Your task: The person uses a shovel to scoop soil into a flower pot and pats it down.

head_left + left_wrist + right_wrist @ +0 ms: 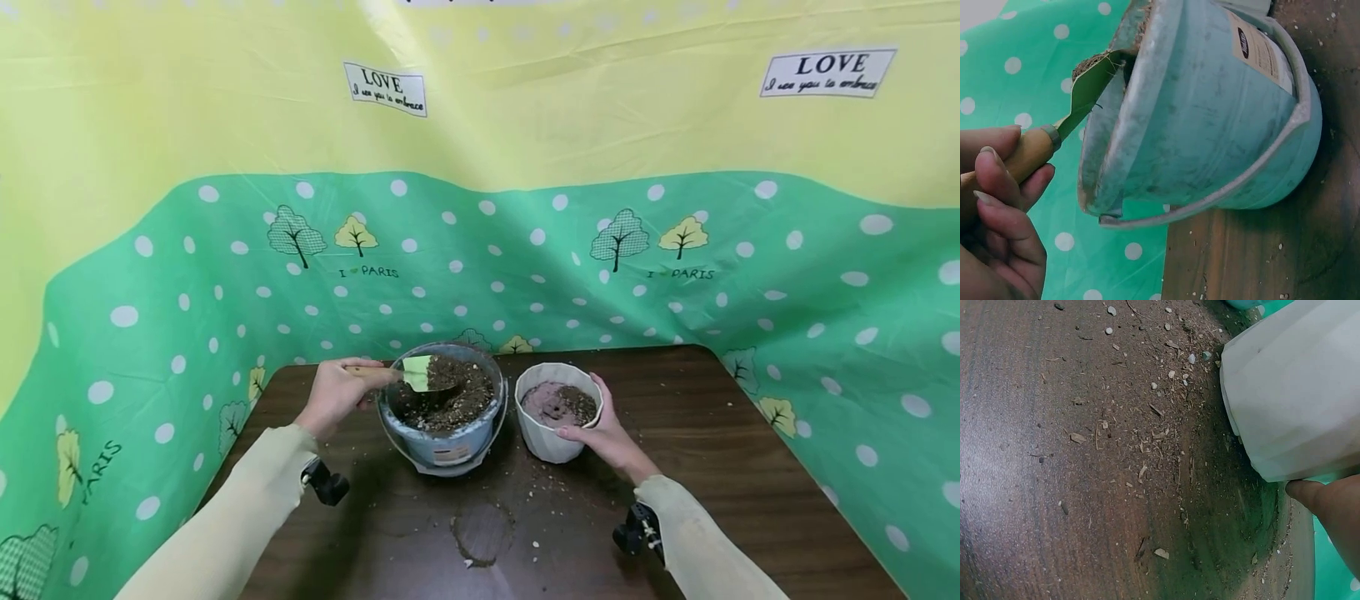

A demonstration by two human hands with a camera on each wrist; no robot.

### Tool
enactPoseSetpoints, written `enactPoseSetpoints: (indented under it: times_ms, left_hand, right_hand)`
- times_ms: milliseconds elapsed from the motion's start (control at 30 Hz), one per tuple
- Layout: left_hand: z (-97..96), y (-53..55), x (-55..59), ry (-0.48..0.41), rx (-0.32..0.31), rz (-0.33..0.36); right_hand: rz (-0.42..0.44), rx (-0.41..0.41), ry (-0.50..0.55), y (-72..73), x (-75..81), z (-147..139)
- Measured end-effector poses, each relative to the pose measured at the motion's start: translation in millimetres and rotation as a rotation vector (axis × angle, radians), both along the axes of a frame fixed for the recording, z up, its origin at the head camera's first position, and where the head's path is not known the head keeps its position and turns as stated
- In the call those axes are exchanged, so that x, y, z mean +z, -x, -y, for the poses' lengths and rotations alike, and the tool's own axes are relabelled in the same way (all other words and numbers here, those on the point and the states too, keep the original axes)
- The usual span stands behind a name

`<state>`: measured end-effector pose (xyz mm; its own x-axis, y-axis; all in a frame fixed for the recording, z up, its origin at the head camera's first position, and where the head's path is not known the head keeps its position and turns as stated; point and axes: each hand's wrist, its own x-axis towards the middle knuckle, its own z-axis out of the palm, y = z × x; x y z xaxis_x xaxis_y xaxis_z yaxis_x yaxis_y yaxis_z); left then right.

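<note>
My left hand [339,395] grips the wooden handle of a green trowel [417,373], fingers curled round it. Soil lies on the trowel's blade, which is over the rim of a blue bucket [442,446]. Dark soil [468,398] fills much of that bucket. In the left wrist view the blade [1088,90] tips into the bucket's mouth. To the right, my right hand [611,433] holds a white faceted pot [551,444] at its right side, thumb at the rim. Inside the pot lies greyish-pink material with a darker patch of soil on its right.
A brown wooden table [675,467] bears both containers. Crumbs and small pale pebbles [1161,553] are scattered on it near the pot. A ring of soil [482,533] marks the table in front. Behind hangs a green and yellow printed cloth [465,250].
</note>
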<state>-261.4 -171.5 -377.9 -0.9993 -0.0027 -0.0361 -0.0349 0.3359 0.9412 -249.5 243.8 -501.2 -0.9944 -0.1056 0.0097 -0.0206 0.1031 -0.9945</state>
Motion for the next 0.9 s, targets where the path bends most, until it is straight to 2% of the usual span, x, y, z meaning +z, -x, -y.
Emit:
enactPoseSetpoints:
  times_ms: [367, 533, 900]
  left_hand:
    - [-18.7, 3.7, 2.0, -0.063, -0.013, -0.023]
    - [-38.4, 7.0, 2.6, -0.105, -0.013, -0.024]
    - [-90.5, 9.8, -0.4, -0.148, -0.084, -0.037]
  right_hand:
    - [-0.010, 0.003, 0.010, 0.3, -0.6, 0.6]
    - [-0.012, -0.006, 0.019, -0.5, -1.5, -1.0]
    - [-0.009, 0.000, 0.013, -3.3, 0.5, -1.3]
